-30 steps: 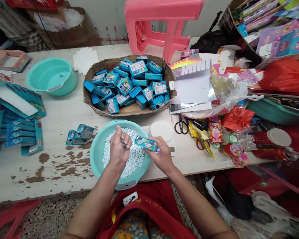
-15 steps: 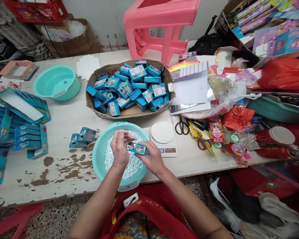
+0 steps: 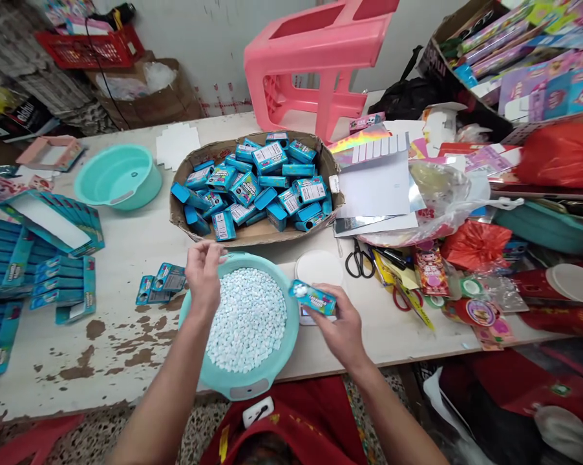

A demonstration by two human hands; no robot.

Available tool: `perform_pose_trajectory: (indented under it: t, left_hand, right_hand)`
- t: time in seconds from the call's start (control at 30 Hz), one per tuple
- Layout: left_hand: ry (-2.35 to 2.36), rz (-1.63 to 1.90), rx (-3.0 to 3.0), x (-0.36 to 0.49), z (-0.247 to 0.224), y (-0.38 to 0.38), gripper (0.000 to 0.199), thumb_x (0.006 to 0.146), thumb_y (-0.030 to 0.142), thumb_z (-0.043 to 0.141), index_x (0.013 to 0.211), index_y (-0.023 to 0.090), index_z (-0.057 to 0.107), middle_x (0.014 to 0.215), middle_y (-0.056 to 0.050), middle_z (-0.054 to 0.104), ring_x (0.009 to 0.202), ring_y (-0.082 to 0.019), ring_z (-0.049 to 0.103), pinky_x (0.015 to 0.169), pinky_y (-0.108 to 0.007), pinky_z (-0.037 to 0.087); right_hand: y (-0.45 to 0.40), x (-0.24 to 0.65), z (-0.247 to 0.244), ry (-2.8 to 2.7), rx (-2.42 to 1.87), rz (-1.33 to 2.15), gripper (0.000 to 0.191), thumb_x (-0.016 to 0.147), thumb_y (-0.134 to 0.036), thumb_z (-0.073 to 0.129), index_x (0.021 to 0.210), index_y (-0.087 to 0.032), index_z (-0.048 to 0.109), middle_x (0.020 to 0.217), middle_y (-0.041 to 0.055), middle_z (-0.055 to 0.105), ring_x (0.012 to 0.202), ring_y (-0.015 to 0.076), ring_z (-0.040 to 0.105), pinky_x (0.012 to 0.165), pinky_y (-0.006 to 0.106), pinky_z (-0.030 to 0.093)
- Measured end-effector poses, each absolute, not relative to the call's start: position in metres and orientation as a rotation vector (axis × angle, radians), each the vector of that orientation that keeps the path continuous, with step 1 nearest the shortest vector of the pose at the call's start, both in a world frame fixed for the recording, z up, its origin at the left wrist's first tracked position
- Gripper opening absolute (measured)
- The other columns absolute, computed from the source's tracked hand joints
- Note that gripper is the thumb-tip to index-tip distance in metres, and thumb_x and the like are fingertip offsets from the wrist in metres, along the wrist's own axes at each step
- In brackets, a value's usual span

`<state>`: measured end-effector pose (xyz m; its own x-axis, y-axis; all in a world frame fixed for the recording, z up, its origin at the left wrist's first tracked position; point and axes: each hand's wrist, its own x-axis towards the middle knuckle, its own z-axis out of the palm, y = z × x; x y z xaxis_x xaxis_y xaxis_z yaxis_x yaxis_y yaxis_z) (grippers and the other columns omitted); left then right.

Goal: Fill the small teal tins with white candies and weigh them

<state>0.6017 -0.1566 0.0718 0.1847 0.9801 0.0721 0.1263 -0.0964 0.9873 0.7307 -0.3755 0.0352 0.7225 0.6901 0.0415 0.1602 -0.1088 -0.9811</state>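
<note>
Small blue carton (image 3: 315, 299) pinched in the right hand (image 3: 342, 325), above the right rim of the turquoise basin (image 3: 292, 329). We note white pieces at its opening; how full, we cannot tell. Left hand (image 3: 203, 271) partly curled over the basin's upper-left edge, contents unclear to us. Loose white pieces (image 3: 247, 320) cover the basin floor. 2 cartons (image 3: 169, 278) lie left on the tabletop (image 3: 127, 248), openings dark; many more fill the cardboard box (image 3: 253, 239) beyond.
</note>
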Motion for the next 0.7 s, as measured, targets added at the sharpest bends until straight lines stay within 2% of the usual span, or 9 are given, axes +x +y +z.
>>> perform_pose_trajectory:
  t: [0.1,0.2,0.3,0.37,0.5,0.6,0.7]
  left_hand:
    - [1.332,0.771,1.957,0.619,0.046,-0.086,0.04,0.075,0.043,0.062,0.104,0.018,0.053,0.104,-0.009,0.058,0.099,-0.022,0.057,0.087,-0.034,0.046]
    - [1.47,0.296,2.313,0.647,0.02,-0.029,0.056,0.071,0.043,0.065,0.117,0.016,0.047,0.129,-0.018,0.046,0.119,-0.034,0.045,0.094,-0.045,0.04]
    - [1.594,-0.14,2.328,0.667,0.001,-0.003,0.073,0.065,0.049,0.071,0.124,0.016,0.042,0.135,-0.023,0.039,0.117,-0.042,0.046,0.088,-0.053,0.04]
    - [1.65,-0.222,2.328,0.673,-0.006,0.0,0.074,0.064,0.044,0.073,0.123,0.015,0.041,0.133,-0.024,0.041,0.112,-0.042,0.05,0.085,-0.054,0.04]
    - [1.687,0.061,2.36,0.667,0.0,-0.007,0.052,0.072,0.028,0.067,0.115,0.011,0.042,0.122,-0.02,0.05,0.107,-0.033,0.054,0.085,-0.051,0.04]
    - [1.633,0.48,2.325,0.647,0.026,-0.022,0.041,0.072,0.025,0.066,0.105,0.012,0.046,0.114,-0.01,0.056,0.102,-0.024,0.054,0.09,-0.047,0.04]
    - [1.385,0.967,2.143,0.615,0.057,-0.058,0.037,0.072,0.026,0.065,0.103,0.017,0.047,0.108,-0.003,0.058,0.096,-0.018,0.056,0.088,-0.039,0.045]
  right_hand:
    - [-0.381,0.767,0.003,-0.558,-1.751,0.456,0.034,0.073,-0.034,0.071,0.103,-0.022,0.059,0.1,0.0051,0.063,0.09,0.0214,0.06,0.083,0.037,0.048]
    - [-0.377,0.793,-0.03,-0.488,-1.808,0.406,0.038,0.071,-0.037,0.072,0.102,-0.02,0.058,0.098,0.0052,0.063,0.089,0.0211,0.06,0.082,0.037,0.048]
    - [-0.373,0.805,-0.051,-0.46,-1.81,0.386,0.04,0.07,-0.039,0.072,0.102,-0.019,0.058,0.099,0.0055,0.063,0.09,0.021,0.06,0.084,0.038,0.049]
    - [-0.374,0.806,-0.057,-0.473,-1.777,0.411,0.046,0.069,-0.04,0.073,0.106,-0.019,0.057,0.106,0.0069,0.062,0.096,0.0222,0.06,0.089,0.04,0.047]
    - [-0.389,0.803,-0.048,-0.494,-1.792,0.339,0.068,0.067,-0.039,0.074,0.126,-0.021,0.046,0.131,0.0102,0.049,0.124,0.0257,0.045,0.104,0.046,0.037]
    - [-0.408,0.791,-0.03,-0.403,-1.851,0.162,0.054,0.079,-0.038,0.064,0.127,-0.021,0.045,0.13,0.0108,0.049,0.124,0.0245,0.044,0.103,0.047,0.038]
    - [-0.422,0.761,-0.012,-0.385,-1.848,0.165,0.038,0.083,-0.034,0.059,0.118,-0.02,0.053,0.117,0.0097,0.057,0.109,0.0221,0.054,0.096,0.043,0.044]
